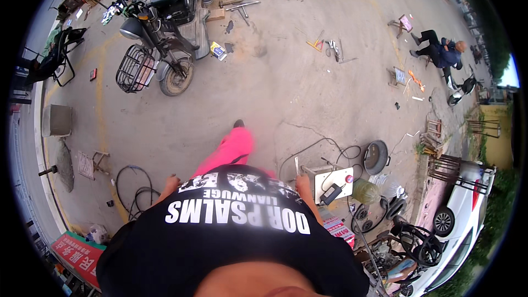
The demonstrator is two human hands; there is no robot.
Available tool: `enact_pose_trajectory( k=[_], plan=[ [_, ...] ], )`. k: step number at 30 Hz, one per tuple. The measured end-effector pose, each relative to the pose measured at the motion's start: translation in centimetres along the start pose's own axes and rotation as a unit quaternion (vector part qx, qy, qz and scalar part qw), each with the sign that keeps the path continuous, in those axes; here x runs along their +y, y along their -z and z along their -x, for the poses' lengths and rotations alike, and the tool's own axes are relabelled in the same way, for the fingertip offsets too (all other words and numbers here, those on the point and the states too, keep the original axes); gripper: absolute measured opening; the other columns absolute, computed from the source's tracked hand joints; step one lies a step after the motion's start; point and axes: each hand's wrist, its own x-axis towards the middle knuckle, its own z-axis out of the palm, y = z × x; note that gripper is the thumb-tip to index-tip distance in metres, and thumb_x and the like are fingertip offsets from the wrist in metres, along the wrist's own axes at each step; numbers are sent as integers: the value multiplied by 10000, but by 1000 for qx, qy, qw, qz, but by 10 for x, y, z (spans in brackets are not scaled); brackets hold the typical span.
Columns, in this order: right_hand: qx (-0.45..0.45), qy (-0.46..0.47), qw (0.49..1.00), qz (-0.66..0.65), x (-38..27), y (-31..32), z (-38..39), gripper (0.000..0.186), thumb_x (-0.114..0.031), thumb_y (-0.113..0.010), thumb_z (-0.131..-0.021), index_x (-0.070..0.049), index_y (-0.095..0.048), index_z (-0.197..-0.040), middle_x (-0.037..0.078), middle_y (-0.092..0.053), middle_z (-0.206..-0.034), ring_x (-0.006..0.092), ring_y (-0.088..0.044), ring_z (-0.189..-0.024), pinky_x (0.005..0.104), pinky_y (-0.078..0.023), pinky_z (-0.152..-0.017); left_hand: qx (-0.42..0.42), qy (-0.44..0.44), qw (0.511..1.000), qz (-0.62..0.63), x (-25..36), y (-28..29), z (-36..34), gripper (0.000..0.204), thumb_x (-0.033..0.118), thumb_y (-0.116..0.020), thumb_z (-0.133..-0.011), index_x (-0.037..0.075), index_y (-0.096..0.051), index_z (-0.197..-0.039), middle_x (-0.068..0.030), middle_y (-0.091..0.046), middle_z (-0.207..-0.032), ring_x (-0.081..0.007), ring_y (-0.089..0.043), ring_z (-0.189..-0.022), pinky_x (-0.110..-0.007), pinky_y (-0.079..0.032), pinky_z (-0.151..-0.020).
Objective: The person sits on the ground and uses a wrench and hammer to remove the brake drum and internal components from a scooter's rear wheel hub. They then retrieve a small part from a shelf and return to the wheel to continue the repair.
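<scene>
My left hand point(172, 180) hangs at my left side, small in view, its fingers curled with nothing seen in them. At my right side my right hand point(302, 182) is closed round a thin, flat, silvery tool point(297, 164) that points forward; its exact kind is too small to make out. Just right of that hand stands a small table with a white top point(336, 184), bearing a black box-shaped device point(331, 193). My leg in pink trousers point(228, 151) is stretched forward in a step, blurred by motion.
A parked electric scooter point(159, 38) with a front basket stands ahead on the left. Wrenches point(242, 6) and other tools lie on the ground. To the right are a black basin point(376, 157), hoses and a white car point(462, 231). A person point(443, 54) sits far right.
</scene>
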Motion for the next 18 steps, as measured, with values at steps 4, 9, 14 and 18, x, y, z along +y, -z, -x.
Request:
enact_pose_trajectory(
  k=[4,9,14,18],
  plan=[
    [-95,99,977,166,-52,0,-27,257,-192,-519,-846,27,-627,-928,232,-641,-831,342,-634,-760,425,-500,-681,43,-135,990,-6,169,-136,-8,477,103,-440,-888,60,-357,-1355,-191,-546,-1163,-323,-627,-899,-432,-545,-702],
    [-120,128,968,178,-155,44,-100,245,-180,-523,-832,24,-628,-920,226,-638,-811,342,-629,-724,429,-499,-655,-144,-255,953,-77,380,-324,63,424,143,-476,-906,42,-421,-1314,-143,-598,-1086,-235,-622,-891,-341,-510,-754],
    [-137,199,948,206,-282,64,-211,233,-168,-527,-819,21,-628,-912,221,-636,-791,342,-624,-688,433,-498,-628,-166,-352,909,-146,505,-405,73,371,128,-465,-906,40,-470,-1267,-122,-610,-1056,-208,-621,-869,-327,-508,-730],
    [-145,316,901,261,-389,85,-313,224,-158,-531,-808,19,-629,-906,216,-633,-775,342,-620,-660,437,-497,-607,-66,-266,959,-65,518,-392,23,386,118,-474,-894,57,-469,-1275,-126,-626,-998,-219,-639,-830,-335,-518,-695]
  ],
)
